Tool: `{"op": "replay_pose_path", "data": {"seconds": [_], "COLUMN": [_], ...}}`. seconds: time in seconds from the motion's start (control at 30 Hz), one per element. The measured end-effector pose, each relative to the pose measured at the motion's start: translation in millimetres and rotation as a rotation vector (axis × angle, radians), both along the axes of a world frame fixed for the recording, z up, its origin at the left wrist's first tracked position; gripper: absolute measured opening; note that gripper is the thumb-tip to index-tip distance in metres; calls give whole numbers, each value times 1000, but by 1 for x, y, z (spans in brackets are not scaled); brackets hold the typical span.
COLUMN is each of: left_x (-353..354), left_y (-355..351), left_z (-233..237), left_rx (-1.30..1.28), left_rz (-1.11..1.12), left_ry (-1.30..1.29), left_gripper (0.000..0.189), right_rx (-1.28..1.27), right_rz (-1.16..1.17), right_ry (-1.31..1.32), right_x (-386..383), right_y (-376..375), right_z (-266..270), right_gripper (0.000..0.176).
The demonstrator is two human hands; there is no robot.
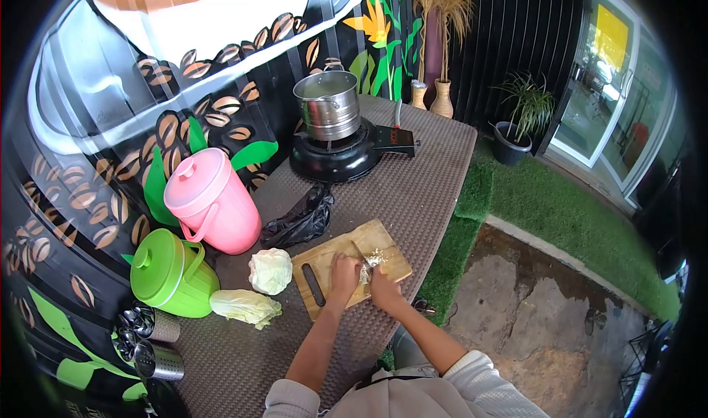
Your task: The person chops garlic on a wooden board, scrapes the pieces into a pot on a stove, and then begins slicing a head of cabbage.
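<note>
A wooden cutting board (354,242) with a dark handle slot lies on the table. My right hand (385,289) is closed around the handle end of a knife (360,253), its blade slanting away over the board. Finely chopped white pieces (377,257) lie beside the blade; their kind is too small to tell. Close by on the left, my left hand (345,276) rests low over the board with bent fingers, and what is under them is hidden. Left of the board sit a round pale cabbage (271,270) and a longer napa cabbage (246,307).
A steel pot (327,106) stands on a black portable stove (335,158) at the back. A black plastic bag (301,217), a pink lidded jug (217,200), a green one (173,274) and metal utensil holders (158,360) line the wall side. The brown woven table (243,355) ends at right.
</note>
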State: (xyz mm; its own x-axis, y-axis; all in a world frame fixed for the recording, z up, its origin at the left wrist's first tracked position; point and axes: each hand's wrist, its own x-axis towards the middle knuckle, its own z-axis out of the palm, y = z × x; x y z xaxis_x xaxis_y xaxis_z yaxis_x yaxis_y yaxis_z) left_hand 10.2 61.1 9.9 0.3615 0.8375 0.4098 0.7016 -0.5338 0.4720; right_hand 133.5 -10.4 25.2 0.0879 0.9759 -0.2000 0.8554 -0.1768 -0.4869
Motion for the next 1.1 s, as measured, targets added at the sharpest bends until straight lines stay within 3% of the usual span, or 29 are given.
{"op": "replay_pose_path", "data": {"seconds": [0.13, 0.2, 0.3, 0.37, 0.43, 0.5, 0.63, 0.83, 0.97, 1.1], "left_x": [-1, 0, 3, 0, 0, -2, -5, -15, -22, -24], "left_y": [2, 6, 7, 11, 13, 12, 7, 11, 6, 6], "left_z": [3, 6, 1, -2, -6, -6, -3, -5, 7, 13], "left_rx": [22, -186, -231, -166, -96, -293, -196, -81, -284, -454], "left_rz": [-7, 22, 87, 72, 54, 77, 81, -66, -96, -62], "left_ry": [55, -53, -236, -215, -194, -253, -124, -16, -89, -117], "left_gripper": [11, 11, 12, 12, 13, 14, 14, 13, 10, 17], "right_rx": [-42, -40, -63, -90, -43, -50, -42, 13, -58, -77], "right_rz": [34, 1, -64, -91, 55, 48, -41, -1, 62, -42], "right_ry": [-19, -9, -6, -8, 22, 17, 35, 3, -46, -5], "right_x": [5, -1, -6, -3, 9, 9, -6, -7, -1, -10], "right_y": [0, -15, -15, -11, -3, -2, -20, 3, 1, -12], "right_z": [9, 13, 11, 7, 10, 12, 11, 6, 15, 12], "right_gripper": [37, 38, 40, 41, 36, 35, 33, 39, 41, 43]}}
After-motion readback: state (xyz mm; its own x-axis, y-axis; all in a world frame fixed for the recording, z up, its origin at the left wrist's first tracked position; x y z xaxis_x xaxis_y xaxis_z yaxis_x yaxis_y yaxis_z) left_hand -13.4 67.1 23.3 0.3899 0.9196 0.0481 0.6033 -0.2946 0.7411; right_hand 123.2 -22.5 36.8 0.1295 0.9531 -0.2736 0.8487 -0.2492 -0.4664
